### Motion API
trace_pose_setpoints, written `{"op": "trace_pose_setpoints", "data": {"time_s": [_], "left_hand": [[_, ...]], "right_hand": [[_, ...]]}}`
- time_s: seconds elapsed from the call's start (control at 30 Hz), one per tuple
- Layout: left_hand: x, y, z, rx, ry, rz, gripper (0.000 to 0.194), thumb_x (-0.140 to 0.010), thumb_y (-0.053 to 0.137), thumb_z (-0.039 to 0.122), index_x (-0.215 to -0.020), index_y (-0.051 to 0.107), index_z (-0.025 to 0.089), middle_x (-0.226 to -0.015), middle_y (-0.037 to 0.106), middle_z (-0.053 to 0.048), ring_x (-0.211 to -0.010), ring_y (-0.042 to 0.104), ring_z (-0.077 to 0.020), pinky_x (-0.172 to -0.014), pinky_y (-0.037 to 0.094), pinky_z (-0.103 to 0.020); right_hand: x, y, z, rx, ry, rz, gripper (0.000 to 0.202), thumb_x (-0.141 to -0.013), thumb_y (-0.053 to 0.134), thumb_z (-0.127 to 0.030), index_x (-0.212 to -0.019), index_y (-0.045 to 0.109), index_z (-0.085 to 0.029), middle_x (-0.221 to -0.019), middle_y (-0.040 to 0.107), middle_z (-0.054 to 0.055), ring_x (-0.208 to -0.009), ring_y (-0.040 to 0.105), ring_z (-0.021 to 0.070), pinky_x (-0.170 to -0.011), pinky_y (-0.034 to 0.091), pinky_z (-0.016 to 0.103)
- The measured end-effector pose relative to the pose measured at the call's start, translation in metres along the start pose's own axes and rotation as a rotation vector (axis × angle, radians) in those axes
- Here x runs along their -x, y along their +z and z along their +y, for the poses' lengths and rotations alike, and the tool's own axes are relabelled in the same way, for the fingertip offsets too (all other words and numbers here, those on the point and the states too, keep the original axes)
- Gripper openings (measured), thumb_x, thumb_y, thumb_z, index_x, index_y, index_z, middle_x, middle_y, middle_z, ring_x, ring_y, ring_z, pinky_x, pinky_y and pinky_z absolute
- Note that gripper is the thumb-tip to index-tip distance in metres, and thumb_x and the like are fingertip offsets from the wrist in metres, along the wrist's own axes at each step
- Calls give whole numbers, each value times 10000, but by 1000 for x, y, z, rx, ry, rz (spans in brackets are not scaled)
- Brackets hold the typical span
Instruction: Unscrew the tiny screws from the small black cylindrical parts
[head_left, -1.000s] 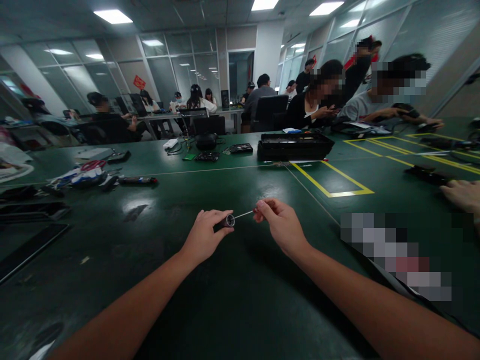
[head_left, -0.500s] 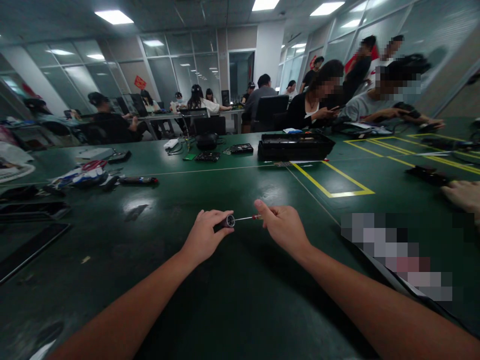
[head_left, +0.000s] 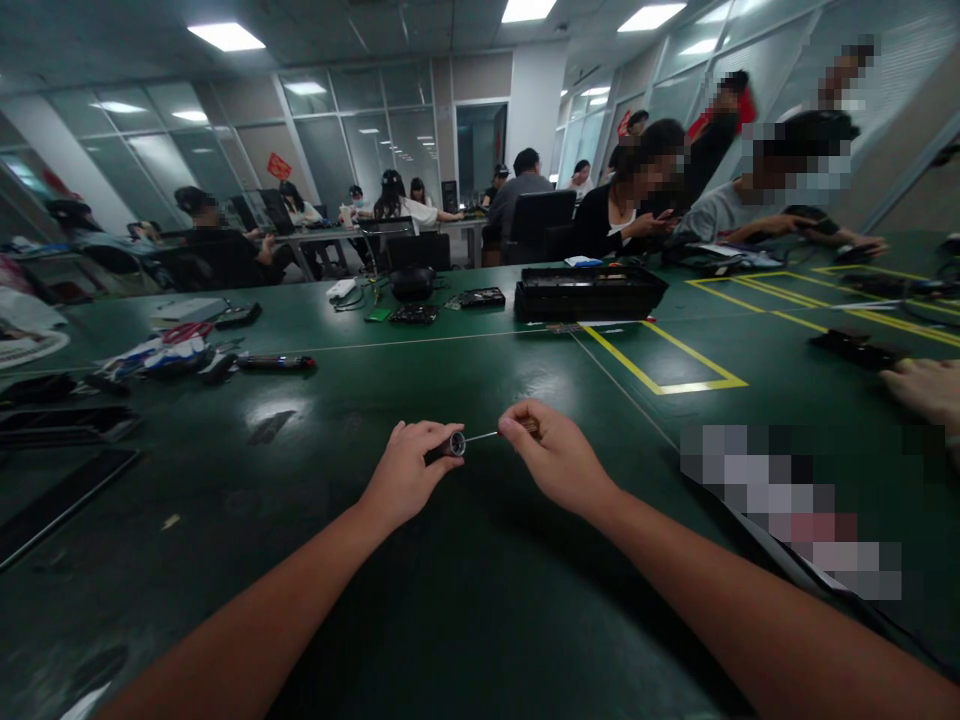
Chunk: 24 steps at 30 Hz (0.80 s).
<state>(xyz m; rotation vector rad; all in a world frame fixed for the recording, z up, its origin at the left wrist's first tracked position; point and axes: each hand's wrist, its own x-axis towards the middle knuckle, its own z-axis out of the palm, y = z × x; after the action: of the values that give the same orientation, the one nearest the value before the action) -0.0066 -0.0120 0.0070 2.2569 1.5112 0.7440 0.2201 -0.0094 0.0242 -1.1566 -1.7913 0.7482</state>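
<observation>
My left hand (head_left: 405,465) is closed round a short dark cylinder (head_left: 455,444) that looks like a small flashlight, its round metal-rimmed end facing right. Thumb below and fingers above grip it. Closed in my right hand (head_left: 555,445) is a screwdriver (head_left: 482,437), its thin shaft pointing left at the cylinder's open end. The fingers hide most of the handle. Whether the tip touches anything inside the cylinder is too small to tell. Both hands are just above the green tabletop (head_left: 465,600).
A long black tray (head_left: 589,295) stands at the back, with circuit boards (head_left: 414,314) to its left. Cables and tools (head_left: 176,350) lie at the left, near a dark flat panel (head_left: 67,500). Another person's hand (head_left: 926,390) rests at the right edge; people sit beyond the table.
My right hand's raised thumb has come down onto the screwdriver, and the fingers have curled over its handle. My left hand keeps its grip on the cylinder, almost still.
</observation>
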Motion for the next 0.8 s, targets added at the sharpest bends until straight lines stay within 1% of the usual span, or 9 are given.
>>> {"op": "trace_pose_setpoints", "data": {"time_s": [0.1, 0.17, 0.23, 0.33, 0.47, 0.53, 0.63, 0.7, 0.8], "left_hand": [[0, 1, 1, 12, 9, -8, 394, -898, 678, 213, -1281, 646, 299, -1205, 677, -37, -1141, 582, -261, -1135, 288, -585], [0, 1, 2, 27, 17, -15, 395, -904, 672, 217, -1289, 639, 304, -1212, 674, -33, -1163, 577, -255, -1153, 252, -592], [0, 2, 3, 32, 18, -26, 400, -907, 671, 221, -1295, 634, 307, -1226, 672, -32, -1185, 571, -253, -1163, 227, -595], [-1, 2, 3, 26, 6, -22, 396, -903, 676, 225, -1289, 638, 305, -1248, 670, -38, -1203, 565, -259, -1161, 223, -594], [-1, 2, 1, 31, 2, 5, 397, -900, 682, 233, -1289, 637, 299, -1248, 672, -35, -1190, 570, -256, -1161, 235, -587], [0, 3, 1, 34, 2, 0, 397, -900, 683, 233, -1288, 636, 302, -1245, 673, -30, -1191, 569, -252, -1164, 228, -587], [0, 3, 3, 34, 1, -14, 397, -902, 679, 233, -1288, 635, 314, -1246, 672, -26, -1199, 565, -250, -1165, 218, -591], [0, 3, 3, 30, -2, -24, 397, -907, 672, 236, -1294, 633, 312, -1244, 672, -30, -1193, 567, -254, -1164, 217, -599], [-1, 3, 3, 27, -7, -19, 393, -913, 662, 244, -1302, 632, 295, -1248, 671, -43, -1181, 569, -260, -1158, 241, -597]], "right_hand": [[-1, -2, 1, 10, 36, 7, 388, -1009, 402, -486, -891, 658, -219, -655, 578, -13, -603, 559, 163, -571, 388, 289], [-1, -2, 1, 27, 63, 32, 422, -1018, 366, -489, -916, 675, -220, -641, 561, -13, -593, 547, 167, -565, 374, 295], [-1, -1, 2, 16, 74, 53, 353, -1012, 385, -446, -1011, 659, -223, -687, 585, -7, -618, 558, 175, -575, 384, 299], [1, 3, 5, -72, 60, 79, 255, -998, 415, -382, -1147, 554, -229, -806, 624, 7, -680, 578, 183, -619, 420, 307], [3, 6, 8, -147, -11, 88, 165, -985, 447, -326, -1108, 516, -242, -892, 604, 17, -806, 593, 190, -712, 447, 318], [3, 5, 7, -128, 1, 72, 165, -1002, 430, -356, -1053, 541, -245, -837, 589, 4, -752, 577, 183, -667, 429, 310], [2, 3, 4, -33, 30, 80, 287, -1028, 379, -421, -959, 592, -242, -751, 577, -3, -660, 547, 174, -608, 386, 311], [2, 4, 3, -15, 29, 105, 267, -1023, 388, -401, -975, 595, -239, -778, 603, 5, -680, 563, 177, -626, 393, 315], [1, 8, 6, -125, 26, 152, 165, -983, 462, -353, -1050, 552, -232, -869, 630, 20, -784, 600, 189, -705, 439, 326]]}}
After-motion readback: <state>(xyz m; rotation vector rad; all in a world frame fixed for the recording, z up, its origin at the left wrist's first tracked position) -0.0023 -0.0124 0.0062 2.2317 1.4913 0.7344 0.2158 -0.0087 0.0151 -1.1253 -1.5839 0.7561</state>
